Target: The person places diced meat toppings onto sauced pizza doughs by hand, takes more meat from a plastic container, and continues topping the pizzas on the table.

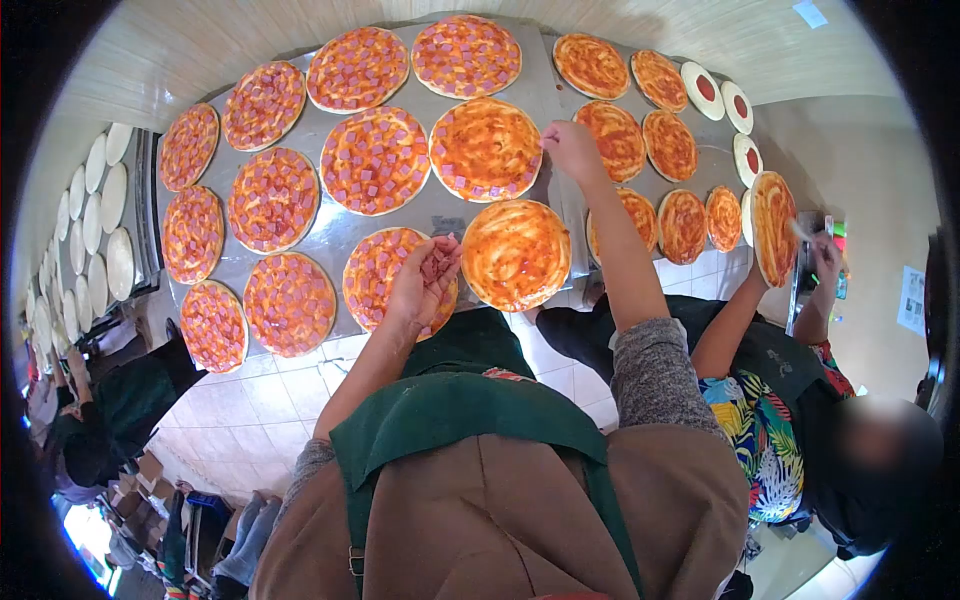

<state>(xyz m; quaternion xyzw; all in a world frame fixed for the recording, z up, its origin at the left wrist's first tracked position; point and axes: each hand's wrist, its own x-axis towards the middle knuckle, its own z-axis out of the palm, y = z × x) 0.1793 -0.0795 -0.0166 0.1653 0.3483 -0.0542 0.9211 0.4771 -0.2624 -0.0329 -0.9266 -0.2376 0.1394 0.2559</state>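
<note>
My left hand [425, 283] is cupped palm up around a heap of pink diced ham [439, 262], above a ham-topped pizza [372, 281]. My right hand [570, 150] has its fingers pinched together at the right edge of a sauced pizza [487, 148]; whether they hold anything is too small to tell. That pizza has ham cubes along its lower edge. Below it lies a pizza with sauce only [517, 255]. Further left, a pizza covered in ham cubes [375, 161] lies on the metal table [455, 212].
On the right, a co-worker [745, 320] holds a sauced pizza [774, 228] and a utensil. Several sauced bases [610, 141] and pale bases with red sauce spots [703, 90] lie nearby. Plain bases [114, 195] fill a table at the far left, near another person [100, 420].
</note>
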